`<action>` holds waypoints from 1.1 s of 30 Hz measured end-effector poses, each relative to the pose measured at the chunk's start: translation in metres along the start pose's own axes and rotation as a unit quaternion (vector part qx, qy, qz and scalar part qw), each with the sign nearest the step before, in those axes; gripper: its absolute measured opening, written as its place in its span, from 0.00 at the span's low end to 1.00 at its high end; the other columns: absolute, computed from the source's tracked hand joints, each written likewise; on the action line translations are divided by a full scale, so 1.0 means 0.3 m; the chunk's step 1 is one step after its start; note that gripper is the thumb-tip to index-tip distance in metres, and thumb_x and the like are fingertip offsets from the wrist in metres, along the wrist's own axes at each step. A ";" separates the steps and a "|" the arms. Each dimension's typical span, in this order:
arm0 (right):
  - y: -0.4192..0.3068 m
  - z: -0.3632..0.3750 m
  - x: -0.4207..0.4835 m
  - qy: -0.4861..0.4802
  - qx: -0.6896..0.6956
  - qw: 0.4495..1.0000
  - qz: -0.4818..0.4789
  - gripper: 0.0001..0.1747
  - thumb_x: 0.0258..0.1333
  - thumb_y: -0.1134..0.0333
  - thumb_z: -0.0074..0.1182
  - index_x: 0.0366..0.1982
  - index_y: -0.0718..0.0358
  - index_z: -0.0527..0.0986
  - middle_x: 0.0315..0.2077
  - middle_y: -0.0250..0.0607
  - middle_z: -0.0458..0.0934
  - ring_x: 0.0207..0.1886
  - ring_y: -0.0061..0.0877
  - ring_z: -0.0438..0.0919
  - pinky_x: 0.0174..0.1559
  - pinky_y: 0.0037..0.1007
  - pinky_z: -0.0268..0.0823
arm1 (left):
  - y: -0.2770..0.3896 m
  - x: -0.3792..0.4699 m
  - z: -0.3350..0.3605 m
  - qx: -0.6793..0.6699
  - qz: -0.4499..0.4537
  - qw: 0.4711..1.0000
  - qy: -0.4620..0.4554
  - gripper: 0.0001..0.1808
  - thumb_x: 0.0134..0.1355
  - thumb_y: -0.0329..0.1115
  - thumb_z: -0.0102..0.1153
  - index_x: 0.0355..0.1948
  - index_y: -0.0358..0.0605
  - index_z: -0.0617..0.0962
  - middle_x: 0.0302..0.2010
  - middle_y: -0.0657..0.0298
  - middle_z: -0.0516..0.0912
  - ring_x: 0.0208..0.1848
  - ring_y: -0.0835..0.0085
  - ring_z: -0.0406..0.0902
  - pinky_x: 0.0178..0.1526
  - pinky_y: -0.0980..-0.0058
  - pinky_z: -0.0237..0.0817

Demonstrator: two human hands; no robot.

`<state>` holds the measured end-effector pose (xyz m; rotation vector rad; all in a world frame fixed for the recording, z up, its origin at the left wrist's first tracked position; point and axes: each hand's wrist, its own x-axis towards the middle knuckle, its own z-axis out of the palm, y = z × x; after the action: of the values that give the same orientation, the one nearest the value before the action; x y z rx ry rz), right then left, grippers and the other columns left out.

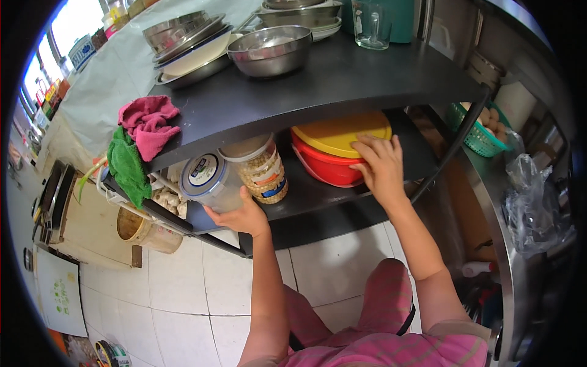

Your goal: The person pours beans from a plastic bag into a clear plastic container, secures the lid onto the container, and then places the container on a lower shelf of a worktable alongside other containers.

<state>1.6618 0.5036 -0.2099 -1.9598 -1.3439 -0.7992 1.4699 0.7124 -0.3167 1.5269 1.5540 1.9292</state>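
Observation:
On the middle shelf of a dark metal rack, my left hand (243, 214) is around the lower side of a clear lidded plastic canister (214, 190), thumb up and fingers partly hidden beneath. Just right of it stands a clear plastic jar (262, 176) filled with pale dried beans or kernels. My right hand (380, 167) grips the near right rim of a red plastic container (321, 167). Its fingertips rest on the yellow lid (346, 133), while the thumb touches the red edge below. The back of both lidded containers is shaded by the top shelf.
Steel bowls (270, 50) and a glass mug (371, 25) stand on the top shelf (339, 78). Pink (149, 124) and green cloths (128, 167) hang at its left corner. A bucket (149, 229) is lower left. Right are a green egg basket (484, 140) and a plastic bag (532, 206).

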 end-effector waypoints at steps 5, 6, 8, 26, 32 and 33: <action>0.076 -0.140 -0.090 0.008 -0.081 0.996 0.035 0.24 0.45 0.68 0.65 0.48 0.54 0.78 0.49 0.35 0.78 0.54 0.33 0.74 0.64 0.58 0.50 | -0.010 -0.002 -0.015 0.004 0.005 1.000 -0.001 0.58 0.50 0.53 0.72 0.69 0.34 0.49 0.66 0.40 0.57 0.67 0.44 0.56 0.67 0.53 0.53; 0.105 -0.163 -0.105 0.014 -0.110 0.993 0.052 0.24 0.45 0.69 0.64 0.48 0.53 0.78 0.49 0.35 0.78 0.54 0.33 0.75 0.64 0.57 0.49 | -0.002 -0.004 -0.010 0.009 -0.003 1.000 -0.007 0.59 0.49 0.52 0.72 0.68 0.34 0.49 0.65 0.40 0.56 0.67 0.44 0.56 0.67 0.53 0.53; 0.162 -0.177 -0.117 0.046 -0.160 0.983 0.082 0.25 0.45 0.71 0.64 0.50 0.52 0.77 0.49 0.34 0.77 0.54 0.33 0.74 0.63 0.56 0.51 | 0.003 -0.003 -0.004 0.016 -0.013 1.000 -0.010 0.60 0.48 0.51 0.73 0.68 0.33 0.48 0.65 0.41 0.56 0.67 0.44 0.56 0.68 0.52 0.52; -0.410 0.435 -0.051 -0.062 0.426 0.888 0.161 0.72 0.29 0.57 0.78 0.70 0.67 0.42 0.64 0.58 0.56 0.67 0.50 0.58 0.67 0.46 0.53 | -0.019 -0.005 0.010 -0.033 -0.010 0.999 -0.018 0.59 0.49 0.55 0.70 0.68 0.32 0.49 0.66 0.42 0.57 0.66 0.44 0.59 0.66 0.54 0.56; -0.367 0.449 -0.003 -0.057 0.310 0.925 0.211 0.61 0.25 0.60 0.79 0.64 0.64 0.57 0.54 0.51 0.67 0.57 0.47 0.69 0.57 0.46 0.62 | -0.012 0.001 -0.005 -0.052 -0.006 0.999 0.007 0.59 0.50 0.54 0.69 0.69 0.33 0.48 0.66 0.40 0.56 0.67 0.43 0.60 0.67 0.53 0.55; -0.341 0.436 -0.006 -0.052 0.301 0.926 0.223 0.60 0.25 0.61 0.79 0.63 0.64 0.58 0.53 0.51 0.68 0.57 0.48 0.69 0.57 0.46 0.62 | -0.009 -0.007 -0.001 -0.049 -0.011 0.999 0.009 0.59 0.50 0.54 0.69 0.69 0.33 0.48 0.66 0.40 0.56 0.67 0.43 0.60 0.67 0.53 0.55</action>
<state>1.5819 0.6327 -0.2768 -1.7094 -0.9777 -0.0448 1.4694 0.7119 -0.3200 1.4513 1.4540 1.9801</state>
